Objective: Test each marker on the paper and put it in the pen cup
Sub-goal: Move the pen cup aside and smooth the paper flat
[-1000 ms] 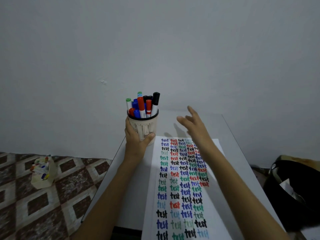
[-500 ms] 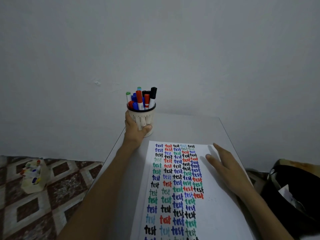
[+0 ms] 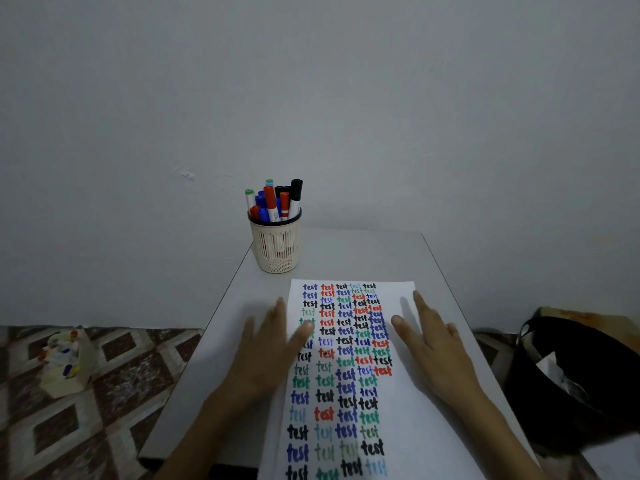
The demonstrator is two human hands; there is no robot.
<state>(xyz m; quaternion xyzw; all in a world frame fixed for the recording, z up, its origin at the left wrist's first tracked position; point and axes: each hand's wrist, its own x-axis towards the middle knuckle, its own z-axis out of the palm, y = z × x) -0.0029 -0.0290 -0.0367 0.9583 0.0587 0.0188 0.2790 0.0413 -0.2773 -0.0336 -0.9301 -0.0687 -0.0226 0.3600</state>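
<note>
A: Hands, quick.
B: Left hand point(image 3: 270, 348) flat, fingers straight and spread, lying across the left edge of the paper point(image 3: 408, 427), thumb over the first column of writing. Right hand point(image 3: 433, 351) also flat and spread, on the blank right side of the sheet. Neither holds anything.

A: Paper?
B: Lies on the desk point(image 3: 349, 251), covered in rows of "test" in blue, red, black and green.

A: Markers?
B: Markers point(image 3: 275, 202) all stand caps-up in the pen cup point(image 3: 275, 247): red, blue, black, green caps. The cup is upright at the desk's far left corner, just beyond the paper's far edge, apart from both hands.

A: Anything else?
B: Patterned tile floor point(image 3: 114, 393) on the left with a small cream box point(image 3: 67, 368) holding coloured bits, too blurred to name. Dark bag point(image 3: 571, 386) on the right.
</note>
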